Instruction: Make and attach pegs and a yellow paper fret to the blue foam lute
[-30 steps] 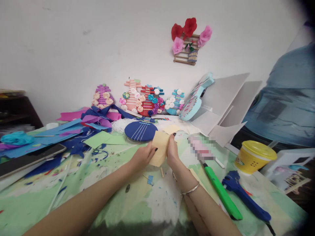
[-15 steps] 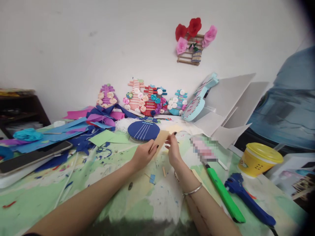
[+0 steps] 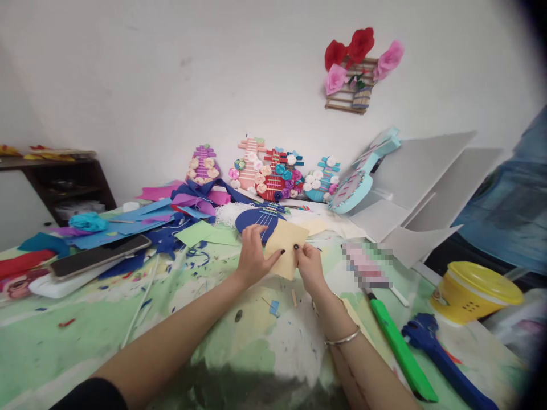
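Note:
A pale yellow sheet of paper (image 3: 287, 239) is held up in front of me, its broad face toward me. My right hand (image 3: 311, 269) pinches its right edge between thumb and fingers. On the left edge, my left hand (image 3: 255, 259) grips the sheet with the thumb on its near face; its fingers reach up beside it. Just behind lies a dark blue lute-shaped craft piece (image 3: 248, 219) with white strings, partly covered by my left hand and the paper.
Blue and purple paper, a phone (image 3: 100, 256) and green sheets (image 3: 205, 233) lie left. On the right are a green cutter (image 3: 401, 347), a blue glue gun (image 3: 444, 359) and a yellow tub (image 3: 474, 290). Decorated lute crafts (image 3: 273, 176) stand along the wall.
The yellow paper has turned from a narrow, slanted view to show its broad face. My right hand has closed on its right edge. The view has shifted left.

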Tool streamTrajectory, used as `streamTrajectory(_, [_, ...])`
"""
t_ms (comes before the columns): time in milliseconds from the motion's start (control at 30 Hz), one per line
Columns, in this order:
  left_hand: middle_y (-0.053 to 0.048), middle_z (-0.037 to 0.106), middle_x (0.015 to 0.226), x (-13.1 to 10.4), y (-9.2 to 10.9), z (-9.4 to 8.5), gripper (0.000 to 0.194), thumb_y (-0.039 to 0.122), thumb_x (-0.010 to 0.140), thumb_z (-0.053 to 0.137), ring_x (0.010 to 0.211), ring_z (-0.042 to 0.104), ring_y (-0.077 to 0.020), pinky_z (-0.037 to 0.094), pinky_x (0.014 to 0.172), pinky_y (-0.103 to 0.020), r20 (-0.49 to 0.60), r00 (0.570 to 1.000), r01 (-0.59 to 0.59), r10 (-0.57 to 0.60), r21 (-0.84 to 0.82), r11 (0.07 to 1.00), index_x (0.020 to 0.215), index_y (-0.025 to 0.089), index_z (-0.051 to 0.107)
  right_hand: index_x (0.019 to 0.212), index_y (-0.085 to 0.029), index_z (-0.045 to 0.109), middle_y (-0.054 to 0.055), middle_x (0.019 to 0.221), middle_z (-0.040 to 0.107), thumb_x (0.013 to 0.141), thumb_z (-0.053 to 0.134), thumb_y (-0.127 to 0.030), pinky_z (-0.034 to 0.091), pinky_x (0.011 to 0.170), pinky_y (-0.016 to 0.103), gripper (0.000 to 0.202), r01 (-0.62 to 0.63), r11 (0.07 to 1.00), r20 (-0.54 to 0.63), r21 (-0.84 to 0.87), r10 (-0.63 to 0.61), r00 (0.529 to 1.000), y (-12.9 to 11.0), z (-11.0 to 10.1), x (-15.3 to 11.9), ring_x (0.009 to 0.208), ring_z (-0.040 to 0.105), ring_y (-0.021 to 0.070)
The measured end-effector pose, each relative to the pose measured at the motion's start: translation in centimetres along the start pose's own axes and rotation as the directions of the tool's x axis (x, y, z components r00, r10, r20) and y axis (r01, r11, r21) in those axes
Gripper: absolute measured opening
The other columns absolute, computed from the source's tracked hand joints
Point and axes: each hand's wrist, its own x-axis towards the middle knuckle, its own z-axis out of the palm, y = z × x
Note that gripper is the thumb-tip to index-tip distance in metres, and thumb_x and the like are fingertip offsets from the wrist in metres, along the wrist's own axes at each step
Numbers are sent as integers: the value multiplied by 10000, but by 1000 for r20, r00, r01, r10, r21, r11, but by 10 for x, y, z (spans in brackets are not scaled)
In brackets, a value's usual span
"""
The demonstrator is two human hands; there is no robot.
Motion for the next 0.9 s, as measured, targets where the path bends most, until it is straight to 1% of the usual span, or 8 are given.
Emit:
streamTrajectory(67, [-126,534,1012,1,0,3,547,434,694,618,879,540,-210,465,734,-358,162,971,206,-176,-196,959,1104,123,433,617,-180,638,-19,548,640,636,603,-264,397,489,228,92,51,994,8,-97,-51,999,0,-4,2,512,512,146])
streamTrajectory(167, [-38,576,743,-2,1,7,446,479,759,522,523,518,-113,429,473,-249,530,807,512,-258,-414,752,1019,117,493,554,-195,634,-23,532,629,625,542,-195,360,490,227,116,141,954,21,-265,-140,990,-3,-5,2,512,490,151])
streamTrajectory(233, [-7,546,612,-4,2,8,425,494,775,486,413,453,-87,363,388,-219,584,757,598,-293,-438,671,934,103,532,494,-202,610,-24,495,601,607,511,-158,333,493,228,157,194,913,53,-360,-187,981,-5,-4,0,505,464,151])
streamTrajectory(400, [-14,560,563,-5,0,6,357,458,750,521,448,479,-101,341,396,-209,474,809,543,-347,-377,751,730,105,568,530,-216,614,-14,501,591,649,536,-193,335,542,247,144,300,820,171,-487,-248,954,-11,1,-4,498,443,149])
streamTrajectory(533, [5,523,521,-6,-3,5,330,419,763,485,466,459,-101,312,421,-208,508,825,425,-246,-272,863,603,133,527,779,-242,671,-8,718,669,694,536,-217,370,648,262,162,340,836,183,-431,-288,940,-12,4,-5,643,536,175])
streamTrajectory(700, [10,454,466,-12,10,6,358,341,816,369,439,398,-94,262,440,-219,475,876,145,-82,-96,985,507,170,430,657,-261,650,-11,588,612,683,462,-130,320,608,265,231,356,738,165,-573,-321,933,-7,4,-6,551,483,171])
streamTrajectory(767, [10,429,442,-13,15,5,380,352,825,361,424,387,-95,247,433,-224,465,882,137,-77,-95,986,491,176,410,657,-260,634,-10,578,597,673,462,-125,311,605,262,220,380,695,180,-611,-345,921,-8,4,-6,549,482,170])
streamTrajectory(900, [9,403,406,-13,15,6,463,421,852,323,406,374,-99,233,423,-231,436,880,271,-188,-136,953,466,178,400,720,-242,595,2,608,587,738,414,-175,318,610,263,194,399,631,195,-665,-369,909,-14,6,-10,586,511,180])
